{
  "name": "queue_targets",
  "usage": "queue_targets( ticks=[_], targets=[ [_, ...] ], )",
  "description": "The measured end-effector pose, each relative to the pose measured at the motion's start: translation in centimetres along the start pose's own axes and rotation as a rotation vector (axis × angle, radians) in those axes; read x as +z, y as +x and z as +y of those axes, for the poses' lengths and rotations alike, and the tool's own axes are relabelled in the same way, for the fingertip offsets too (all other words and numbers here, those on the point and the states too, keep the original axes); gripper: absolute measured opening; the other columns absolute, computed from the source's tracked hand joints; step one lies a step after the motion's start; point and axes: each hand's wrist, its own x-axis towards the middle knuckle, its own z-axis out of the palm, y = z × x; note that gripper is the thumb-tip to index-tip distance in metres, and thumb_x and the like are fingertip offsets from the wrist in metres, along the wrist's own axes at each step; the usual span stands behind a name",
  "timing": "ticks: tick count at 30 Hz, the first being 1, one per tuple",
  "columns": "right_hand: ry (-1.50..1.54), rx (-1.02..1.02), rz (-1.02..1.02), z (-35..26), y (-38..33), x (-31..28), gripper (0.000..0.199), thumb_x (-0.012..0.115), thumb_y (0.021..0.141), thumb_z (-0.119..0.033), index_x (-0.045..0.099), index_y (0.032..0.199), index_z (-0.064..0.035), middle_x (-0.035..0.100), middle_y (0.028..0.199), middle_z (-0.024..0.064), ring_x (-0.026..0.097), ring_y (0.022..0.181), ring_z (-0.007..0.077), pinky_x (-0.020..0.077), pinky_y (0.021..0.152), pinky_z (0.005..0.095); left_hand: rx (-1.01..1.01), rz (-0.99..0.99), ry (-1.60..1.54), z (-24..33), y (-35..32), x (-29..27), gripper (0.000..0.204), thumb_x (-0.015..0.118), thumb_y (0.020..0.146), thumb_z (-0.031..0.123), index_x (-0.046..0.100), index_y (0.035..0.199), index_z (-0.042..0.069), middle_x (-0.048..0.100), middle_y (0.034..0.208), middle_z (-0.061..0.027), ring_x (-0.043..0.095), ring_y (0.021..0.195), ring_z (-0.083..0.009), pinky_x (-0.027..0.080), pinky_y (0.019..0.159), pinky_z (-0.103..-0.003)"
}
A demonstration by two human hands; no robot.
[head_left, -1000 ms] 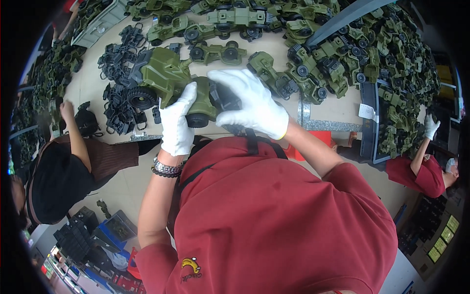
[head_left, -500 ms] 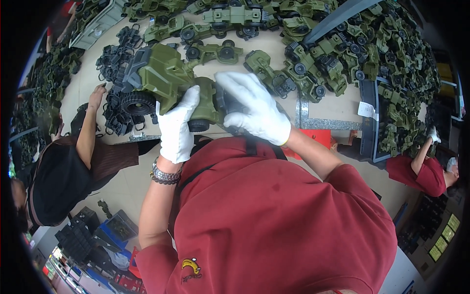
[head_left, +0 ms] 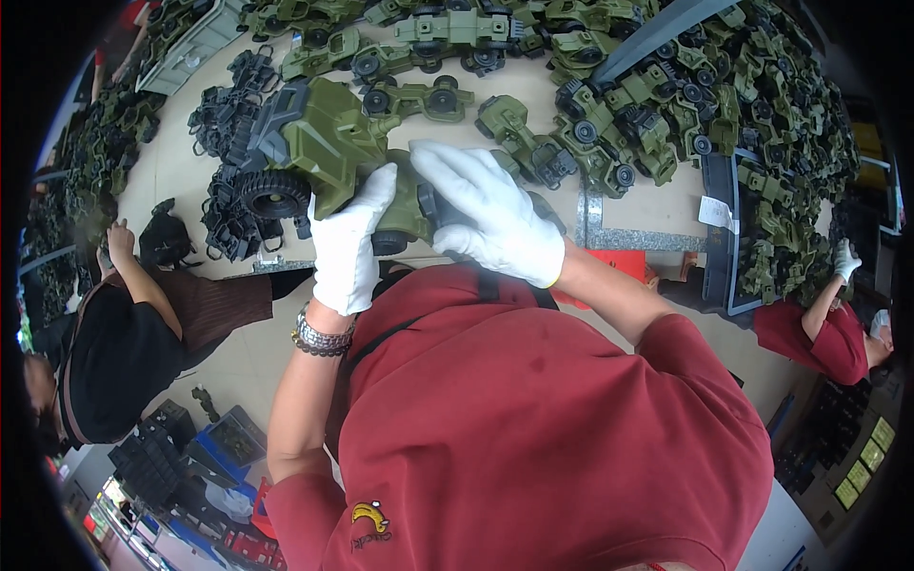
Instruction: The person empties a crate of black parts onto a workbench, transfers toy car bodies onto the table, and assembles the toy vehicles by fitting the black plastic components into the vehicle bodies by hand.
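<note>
Close to my body, above the table's near edge, is a green toy military truck [head_left: 328, 143] with a dark grey front and black wheels. Its front end points to the left. My left hand [head_left: 348, 243], in a white glove, grips the near side of the truck, with the thumb up along the body behind the cab. My white-gloved right hand [head_left: 495, 211] closes over the dark grey rear part [head_left: 443, 205], fingers together on top and thumb on the near side. The palm side of each hand is hidden.
Black plastic frame parts [head_left: 228, 214] are heaped left of the truck. Several green toy vehicles [head_left: 457, 33] cover the table's far side, with more piled right behind a grey metal bar [head_left: 666, 33]. A co-worker [head_left: 124, 343] stands left, another [head_left: 819, 333] far right.
The truck has shifted slightly right and my right-hand fingers have moved slightly left over it. At left, the co-worker's arm has drawn away from the black parts.
</note>
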Motion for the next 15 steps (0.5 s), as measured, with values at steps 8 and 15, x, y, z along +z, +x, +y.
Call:
queue_targets(
  ticks=[8,15],
  targets=[
    [-0.011,0.062,-0.198,0.1,0.5,-0.4,0.077,0.060,0.088,-0.050,0.036,0.149,-0.0099,0.039,0.150,0.0168,0.048,0.118,0.0404,0.0457,0.099,0.0487,-0.069,-0.009,-0.060,-1.3,-0.6,-0.3,0.022,0.067,0.093,0.014,0.065,0.114,0.005,0.067,0.104,-0.0024,0.063,0.091,-0.0116,0.052,0.082,-0.027],
    [-0.144,0.047,-0.046,-3.1,1.8,0.0,0.099,0.074,0.064,-0.066,0.045,0.143,-0.0150,0.038,0.145,0.0179,0.042,0.126,0.0428,0.0398,0.100,0.0547,-0.753,0.232,-0.769,-0.7,-1.1,1.7,0.046,0.061,0.094,0.048,0.061,0.121,0.011,0.065,0.117,-0.0072,0.060,0.112,-0.0257,0.046,0.100,-0.046]
  ],
)
